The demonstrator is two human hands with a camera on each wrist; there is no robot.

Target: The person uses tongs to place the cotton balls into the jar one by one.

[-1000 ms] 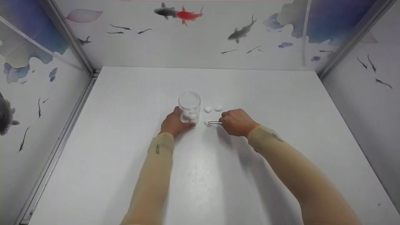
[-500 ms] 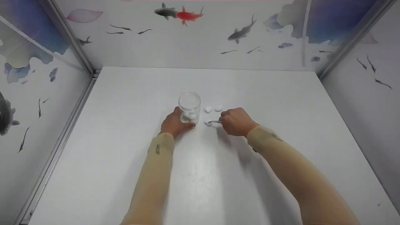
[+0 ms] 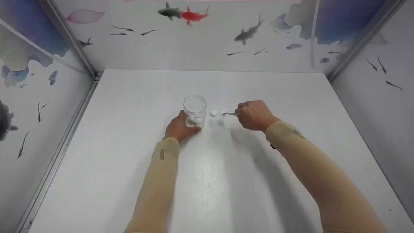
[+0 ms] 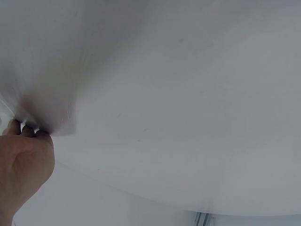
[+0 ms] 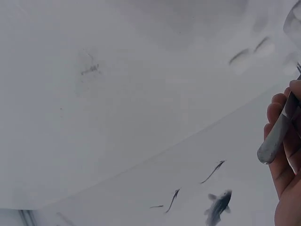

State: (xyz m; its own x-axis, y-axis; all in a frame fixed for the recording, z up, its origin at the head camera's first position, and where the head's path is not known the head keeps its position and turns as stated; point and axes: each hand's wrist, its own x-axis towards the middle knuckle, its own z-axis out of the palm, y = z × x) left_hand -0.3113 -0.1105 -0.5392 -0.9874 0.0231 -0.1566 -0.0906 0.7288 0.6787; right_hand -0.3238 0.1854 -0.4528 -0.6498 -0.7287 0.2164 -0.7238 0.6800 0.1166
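Note:
A clear round jar (image 3: pixel 195 111) stands upright near the middle of the table, with several white cotton balls (image 3: pixel 196 120) at its bottom. My left hand (image 3: pixel 180 127) grips the jar low on its side, the thumb showing in front. In my right hand (image 3: pixel 257 114), to the right of the jar, is a pair of metal tweezers (image 3: pixel 231 114) pointing left. At their tips is a white cotton ball, over a shadow on the table. Another cotton ball (image 3: pixel 214 113) lies just right of the jar. The right wrist view shows the tweezers' wide end (image 5: pixel 273 143) and two cotton balls (image 5: pixel 241 61) lying on the table.
The white table (image 3: pixel 129 106) runs back to a wall (image 3: pixel 207 48) printed with fish. Side panels (image 3: pixel 372 106) in metal frames close off the left and right.
My right hand has moved away and to the right with the tweezers, from the nearest cotton ball's spot, where that ball no longer lies. My left hand stays on the jar.

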